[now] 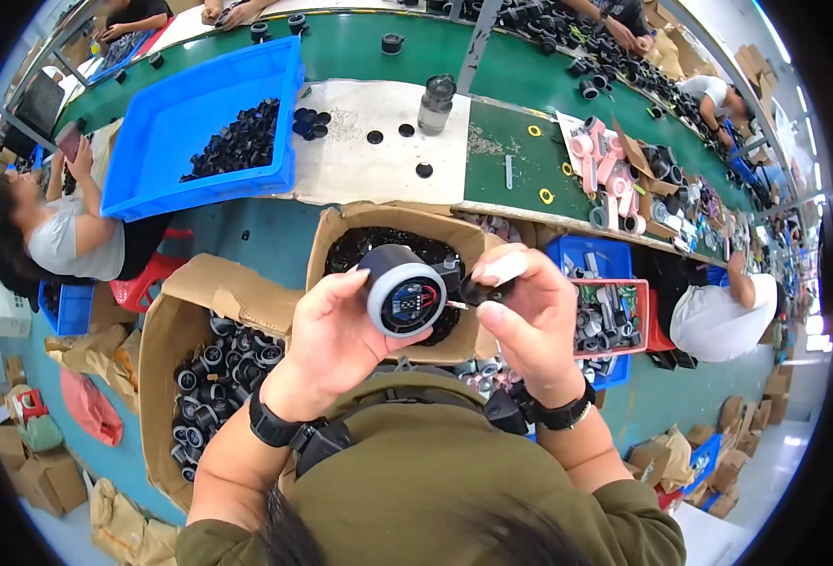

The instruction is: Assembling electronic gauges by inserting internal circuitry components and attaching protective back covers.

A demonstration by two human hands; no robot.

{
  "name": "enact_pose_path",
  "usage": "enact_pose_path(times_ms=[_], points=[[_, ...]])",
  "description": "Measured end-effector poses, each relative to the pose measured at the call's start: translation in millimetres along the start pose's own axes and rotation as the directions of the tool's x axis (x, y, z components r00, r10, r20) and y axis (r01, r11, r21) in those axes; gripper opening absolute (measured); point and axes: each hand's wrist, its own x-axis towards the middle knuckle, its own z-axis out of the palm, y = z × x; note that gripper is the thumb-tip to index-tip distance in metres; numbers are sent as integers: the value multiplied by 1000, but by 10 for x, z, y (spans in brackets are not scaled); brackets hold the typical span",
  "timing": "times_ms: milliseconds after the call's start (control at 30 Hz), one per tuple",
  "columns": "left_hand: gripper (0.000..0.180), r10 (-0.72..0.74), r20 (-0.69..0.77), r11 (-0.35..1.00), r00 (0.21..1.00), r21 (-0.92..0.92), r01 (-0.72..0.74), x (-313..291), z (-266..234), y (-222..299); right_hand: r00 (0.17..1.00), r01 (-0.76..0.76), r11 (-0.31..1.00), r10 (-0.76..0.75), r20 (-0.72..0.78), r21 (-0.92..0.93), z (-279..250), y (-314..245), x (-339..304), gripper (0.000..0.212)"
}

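Note:
My left hand (327,330) is closed around a round black housing (407,298) with a grey rim. Its open face shows a circuit board and red wires. To the right of it, my right hand (534,316) pinches a small black part (478,291) between thumb and fingers; its exact kind is not clear. Something white (506,268) covers or lies against a fingertip of that hand. Beneath both hands stands a cardboard box (326,226) holding small dark pieces. A larger carton (157,377) at the left holds several black round housings with grey rims.
A blue tray (152,118) of black parts sits on the bench's left. A clear jar (436,104) and black discs (424,171) lie on white board. Pink parts (610,170) are piled rightward; a red-rimmed crate (645,307) stands at right. Co-workers sit on both sides.

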Motion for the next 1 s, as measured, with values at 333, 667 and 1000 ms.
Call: enact_pose_path(times_ms=[333,667,1000], points=[[51,47,66,977,997,204,-59,-66,-45,-41,976,73,934,6,218,-351,-18,-157,-11,38],[66,-68,-82,992,994,97,76,-53,109,-90,975,-122,993,118,188,8,-33,-185,-40,42],[60,8,-81,997,997,75,-2,-43,64,-137,982,-86,996,84,171,4,-68,-165,-38,37]])
